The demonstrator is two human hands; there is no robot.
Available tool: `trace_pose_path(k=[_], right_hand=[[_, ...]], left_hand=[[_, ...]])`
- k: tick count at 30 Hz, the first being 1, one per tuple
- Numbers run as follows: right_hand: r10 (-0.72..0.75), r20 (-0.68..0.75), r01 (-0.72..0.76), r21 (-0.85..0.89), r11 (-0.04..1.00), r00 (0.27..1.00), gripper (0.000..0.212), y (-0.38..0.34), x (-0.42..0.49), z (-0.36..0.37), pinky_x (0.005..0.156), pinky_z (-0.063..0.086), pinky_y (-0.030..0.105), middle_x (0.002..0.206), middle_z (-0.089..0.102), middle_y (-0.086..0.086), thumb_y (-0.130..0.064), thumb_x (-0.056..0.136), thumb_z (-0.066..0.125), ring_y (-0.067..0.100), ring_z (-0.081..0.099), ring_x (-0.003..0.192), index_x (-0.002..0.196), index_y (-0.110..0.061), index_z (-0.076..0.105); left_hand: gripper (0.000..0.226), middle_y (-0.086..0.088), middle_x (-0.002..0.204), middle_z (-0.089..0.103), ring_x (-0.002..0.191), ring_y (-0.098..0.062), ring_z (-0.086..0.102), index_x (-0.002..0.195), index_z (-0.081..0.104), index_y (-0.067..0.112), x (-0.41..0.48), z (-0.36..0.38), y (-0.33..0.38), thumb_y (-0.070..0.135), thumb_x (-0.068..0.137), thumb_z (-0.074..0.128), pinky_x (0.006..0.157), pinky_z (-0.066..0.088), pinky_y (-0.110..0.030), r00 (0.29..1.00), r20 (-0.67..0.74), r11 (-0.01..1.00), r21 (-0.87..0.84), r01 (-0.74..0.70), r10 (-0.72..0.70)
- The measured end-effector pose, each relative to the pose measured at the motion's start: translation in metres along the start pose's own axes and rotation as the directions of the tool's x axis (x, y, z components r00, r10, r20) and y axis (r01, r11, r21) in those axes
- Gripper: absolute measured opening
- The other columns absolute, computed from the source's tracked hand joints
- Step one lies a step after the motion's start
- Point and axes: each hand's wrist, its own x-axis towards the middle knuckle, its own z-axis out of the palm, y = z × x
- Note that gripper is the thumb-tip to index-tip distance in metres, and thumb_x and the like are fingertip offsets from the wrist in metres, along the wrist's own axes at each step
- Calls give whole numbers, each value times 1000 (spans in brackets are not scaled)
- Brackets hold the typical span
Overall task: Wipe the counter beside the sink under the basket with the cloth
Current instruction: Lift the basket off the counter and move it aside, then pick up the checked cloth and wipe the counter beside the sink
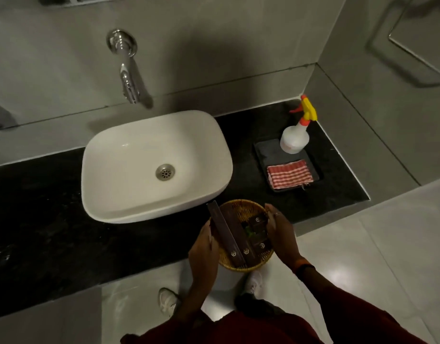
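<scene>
A round wicker basket (240,206) with several dark brown packets in it is held between both my hands over the front edge of the black counter (253,135), right of the white sink (114,194). My left hand (204,247) grips its left rim and my right hand (281,232) its right rim. Whether the basket rests on the counter or is lifted off it I cannot tell. The red-and-white checked cloth (289,173) lies folded on a dark tray (266,150) at the counter's right end, apart from both hands.
A white spray bottle (294,140) with a yellow and orange trigger stands on the same tray behind the cloth. A chrome tap (126,70) juts from the wall above the sink. Grey walls close the counter at the back and right. My shoes stand on the pale tiled floor (363,256).
</scene>
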Motion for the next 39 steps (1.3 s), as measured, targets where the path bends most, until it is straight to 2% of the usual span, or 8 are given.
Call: trace_pose_path(k=[10,15,20,24,28,34,37,39], right_hand=[[-67,58,69,-26,997,996,40,17,43,-23,116,42,43,142,59,14,-7,104,42,26,55,134,143,-8,48],[-101,97,107,-60,992,990,44,23,52,-25,110,35,25,145,56,11,-16,102,52,23,52,136,145,-9,46],[-135,-15,135,5,991,991,43,26,64,-41,105,44,27,141,57,5,-26,99,57,15,54,129,140,-16,50],[-186,-107,169,-146,975,977,39,23,97,-63,104,47,34,136,58,15,-21,98,59,28,56,127,135,-9,52],[-123,6,120,-282,952,992,49,26,140,-90,115,41,50,151,46,15,-24,99,56,32,44,140,145,-9,44],[-136,99,164,-387,907,986,55,36,170,-106,119,37,46,163,27,15,-18,101,54,31,29,150,151,-5,35],[-41,61,62,-379,923,997,57,40,179,-100,118,38,47,161,31,14,-17,100,54,33,33,147,153,-8,33],[-41,47,59,-467,882,998,47,39,185,-92,118,37,41,154,42,12,-19,100,53,32,40,141,146,-10,44]], left_hand=[[47,-7,141,61,127,-23,60,149,41,18,10,46,20,16,103,49,105,52,-46,998,-18,998,9,56,-56],[51,-11,157,38,142,-30,42,149,37,17,13,54,27,18,100,50,109,43,-47,985,-96,989,37,144,-140],[52,-9,151,43,142,-28,38,141,47,17,13,62,50,28,90,47,111,33,-47,959,-245,951,302,-65,143],[47,-3,151,43,146,-22,33,142,46,21,40,85,90,26,95,47,117,26,-38,910,-83,880,303,-366,407],[43,-15,149,48,143,-32,40,139,52,8,94,131,141,14,96,51,117,39,-45,880,158,857,203,-473,448],[51,-5,158,37,143,-28,40,149,39,26,154,184,170,21,99,50,115,41,-45,864,491,965,153,-213,113],[41,-4,122,68,110,-26,68,123,63,26,162,195,166,49,93,49,101,54,-46,884,463,994,48,-98,65],[34,-7,107,73,93,-24,71,107,69,18,167,199,163,43,93,49,92,59,-45,898,437,995,56,-88,54]])
